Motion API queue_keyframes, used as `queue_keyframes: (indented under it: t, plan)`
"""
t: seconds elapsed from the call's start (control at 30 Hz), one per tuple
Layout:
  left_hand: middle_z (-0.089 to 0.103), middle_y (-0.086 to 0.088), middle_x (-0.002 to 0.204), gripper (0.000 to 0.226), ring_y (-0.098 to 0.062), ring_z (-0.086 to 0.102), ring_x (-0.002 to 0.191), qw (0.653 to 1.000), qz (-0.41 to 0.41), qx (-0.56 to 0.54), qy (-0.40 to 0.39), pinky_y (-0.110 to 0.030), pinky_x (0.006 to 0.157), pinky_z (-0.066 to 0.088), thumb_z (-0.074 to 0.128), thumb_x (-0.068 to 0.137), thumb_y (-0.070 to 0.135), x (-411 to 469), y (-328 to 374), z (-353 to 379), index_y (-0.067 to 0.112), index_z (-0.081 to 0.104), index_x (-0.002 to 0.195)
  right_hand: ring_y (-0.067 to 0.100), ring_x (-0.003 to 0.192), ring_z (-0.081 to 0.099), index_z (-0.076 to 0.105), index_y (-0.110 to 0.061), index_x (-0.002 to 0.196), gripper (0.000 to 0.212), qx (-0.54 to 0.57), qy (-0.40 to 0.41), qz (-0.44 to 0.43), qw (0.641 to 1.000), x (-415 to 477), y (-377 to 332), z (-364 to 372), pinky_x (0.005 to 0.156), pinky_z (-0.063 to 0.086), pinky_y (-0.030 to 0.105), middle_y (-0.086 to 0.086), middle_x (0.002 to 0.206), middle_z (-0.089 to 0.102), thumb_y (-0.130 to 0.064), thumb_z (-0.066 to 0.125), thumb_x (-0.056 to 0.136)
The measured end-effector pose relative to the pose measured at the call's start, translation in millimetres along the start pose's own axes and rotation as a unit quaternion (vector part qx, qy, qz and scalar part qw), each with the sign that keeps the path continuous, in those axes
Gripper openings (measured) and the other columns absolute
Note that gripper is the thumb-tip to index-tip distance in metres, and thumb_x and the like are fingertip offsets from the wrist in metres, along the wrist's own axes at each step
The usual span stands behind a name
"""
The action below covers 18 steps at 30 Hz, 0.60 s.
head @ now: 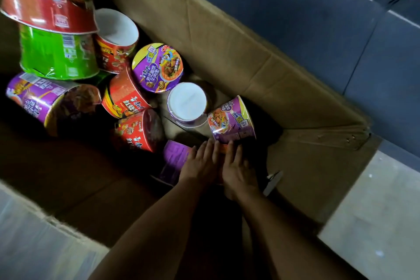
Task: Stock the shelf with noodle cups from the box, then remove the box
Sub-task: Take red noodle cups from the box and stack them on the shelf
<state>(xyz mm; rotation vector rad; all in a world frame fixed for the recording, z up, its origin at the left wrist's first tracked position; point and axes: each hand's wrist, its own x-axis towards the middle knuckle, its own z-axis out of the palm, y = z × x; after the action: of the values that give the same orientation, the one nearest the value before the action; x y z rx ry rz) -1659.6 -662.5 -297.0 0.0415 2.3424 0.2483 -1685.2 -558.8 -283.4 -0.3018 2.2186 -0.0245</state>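
Cardboard walls on every side as we peer down into the box, and what a jumble! We count around ten noodle cups tumbled across the bottom: reds, purples, and a green cup up at the left. Some lie on their sides, and a couple are bottom-up with their white bases showing.

No shelf in our view, so we can't say how many have already gone up. By our reckoning there's plenty left to shift, and the box is nowhere near ready to be carried off.

Both arms are down inside. The left hand lies with fingers straight and close together over a shadowed purple cup lying low against the near wall. The right hand sits just beside it, fingers likewise straight and laid flat. Its fingertips reach up to the foot of a tilted purple cup near the box's corner.

Neither hand looks curled round anything yet. The thumbs are hidden, though, so we can't rule out a hold underneath. An orange sliver shows between the two hands, and we can't make out what it belongs to.

Pale floor shows outside the box on the right.
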Motion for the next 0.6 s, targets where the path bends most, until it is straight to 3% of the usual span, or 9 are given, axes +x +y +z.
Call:
queue_keyframes:
  t: [0.07,0.1,0.17,0.23,0.37,0.43,0.47,0.53,0.6]
  plan:
    - [0.007,-0.012,0.16,0.087,-0.026,0.011,0.147,1.0,0.016,-0.01,-0.001,-0.041,0.117,0.013,-0.018,0.073,0.042,0.1,-6.6,-0.8,0.012,-0.003,0.153,0.039,0.14,0.022,-0.016,-0.006,0.148,0.078,-0.003,0.01,0.001,1.0,2.8,0.0,3.8,0.11,0.028,0.043,0.022,0.156,-0.003,-0.027,0.041,0.099]
    - [0.012,-0.011,0.159,0.077,-0.025,0.013,0.146,1.0,0.018,-0.009,-0.004,-0.041,0.117,0.015,-0.008,0.082,0.044,-1.2,-8.5,-3.8,0.014,-0.001,0.153,0.039,0.139,0.024,-0.015,-0.006,0.148,0.081,-0.006,0.004,-0.003,1.0,1.8,0.2,1.3,0.109,0.029,0.042,0.022,0.156,0.0,-0.029,0.043,0.098]
    - [0.021,-0.008,0.155,0.065,-0.025,0.02,0.144,0.999,0.031,-0.015,-0.002,-0.042,0.115,0.019,0.029,0.097,0.042,-3.3,-8.3,-10.1,0.019,0.005,0.153,0.039,0.136,0.029,-0.013,-0.007,0.149,0.091,-0.01,-0.019,-0.009,1.0,0.5,3.4,-3.2,0.108,0.031,0.041,0.022,0.154,0.003,-0.031,0.054,0.093]
    - [0.027,-0.004,0.15,0.078,-0.024,0.028,0.14,0.999,0.035,-0.032,-0.009,-0.043,0.112,0.02,0.054,0.089,0.042,-7.0,-7.2,-19.1,0.024,0.01,0.151,0.038,0.137,0.028,-0.011,-0.008,0.15,0.091,0.005,-0.059,-0.005,0.998,-4.5,7.2,-11.4,0.109,0.03,0.041,0.021,0.155,0.003,-0.029,0.056,0.092]
    - [0.037,-0.007,0.138,0.104,-0.027,0.037,0.13,0.998,0.046,-0.034,-0.041,-0.039,0.108,0.026,0.075,0.064,0.047,-22.2,-7.1,-48.4,0.028,0.014,0.147,0.031,0.141,0.023,0.013,-0.01,0.15,0.058,0.221,-0.067,0.013,0.973,-23.7,8.2,-43.4,0.111,0.031,0.03,0.015,0.155,0.019,-0.03,0.036,0.101]
    - [0.039,-0.007,0.13,0.105,-0.029,0.042,0.121,0.996,0.035,-0.058,-0.051,-0.035,0.101,0.035,0.078,0.06,0.052,-34.9,-2.7,-69.7,0.027,0.021,0.144,0.03,0.137,0.034,0.029,-0.003,0.145,0.047,0.255,-0.057,0.015,0.965,-39.6,3.4,-66.2,0.077,0.045,0.004,0.017,0.149,0.034,-0.026,0.031,0.103]
    - [0.039,-0.006,0.129,0.103,-0.03,0.042,0.119,0.996,0.032,-0.077,-0.043,-0.035,0.097,0.039,0.078,0.06,0.055,-40.2,-1.2,-79.5,0.025,0.025,0.143,0.029,0.134,0.038,0.033,-0.002,0.143,0.045,0.279,-0.058,0.009,0.958,-50.1,1.8,-79.8,0.063,0.043,0.001,0.018,0.146,0.039,-0.023,0.036,0.102]
    - [0.037,-0.007,0.131,0.103,-0.032,0.04,0.12,0.99,0.002,-0.121,-0.074,-0.035,0.096,0.045,0.078,0.06,0.057,-54.6,0.1,-106.0,0.025,0.026,0.142,0.025,0.13,0.044,0.034,-0.012,0.144,0.054,0.33,-0.104,0.018,0.938,-68.0,4.5,-101.2,0.083,0.044,0.009,0.012,0.143,0.045,-0.016,0.055,0.094]
    - [0.034,-0.011,0.136,0.097,-0.034,0.038,0.126,0.978,-0.042,-0.178,-0.1,-0.038,0.099,0.042,0.078,0.065,0.05,-70.2,-1.7,-133.5,0.027,0.027,0.143,0.022,0.128,0.046,0.04,-0.019,0.141,0.065,0.293,-0.116,-0.006,0.949,-90.6,6.5,-124.9,0.105,0.037,0.026,0.004,0.138,0.051,-0.011,0.068,0.083]
